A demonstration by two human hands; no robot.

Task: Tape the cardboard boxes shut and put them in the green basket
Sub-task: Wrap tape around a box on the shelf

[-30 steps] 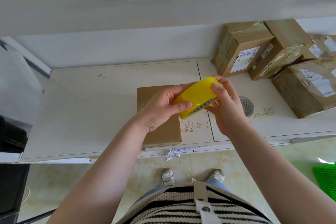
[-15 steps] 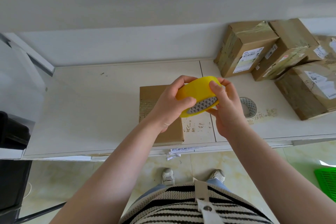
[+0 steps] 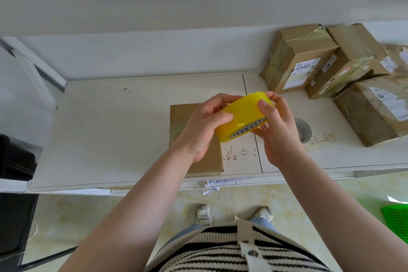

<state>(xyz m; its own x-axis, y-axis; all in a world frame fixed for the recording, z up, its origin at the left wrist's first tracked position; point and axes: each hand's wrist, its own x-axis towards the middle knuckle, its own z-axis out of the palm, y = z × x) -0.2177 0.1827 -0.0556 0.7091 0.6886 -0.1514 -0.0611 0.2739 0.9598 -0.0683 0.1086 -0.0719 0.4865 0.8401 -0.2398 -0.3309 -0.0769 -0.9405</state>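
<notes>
With both our left hand (image 3: pixel 206 126) and right hand (image 3: pixel 277 130) gripping the yellow tape roll (image 3: pixel 241 117) above the box (image 3: pixel 194 139), a hidden tape end could tear crooked if we pick carelessly.

Operator's dress and visible body, seen from the head camera.

Both forearms bare, no sleeves in view; left hand (image 3: pixel 206 125) and right hand (image 3: pixel 279 130) without gloves, rings or watch. Torso in a knitted top (image 3: pixel 198 249) with cream and black horizontal stripes. A cream strap (image 3: pixel 246 240) runs down its front, fastened by a round metal stud (image 3: pixel 253 253). Blue denim trousers (image 3: pixel 187 231) show below. Light-coloured trainers (image 3: pixel 204 214) on both feet.
</notes>
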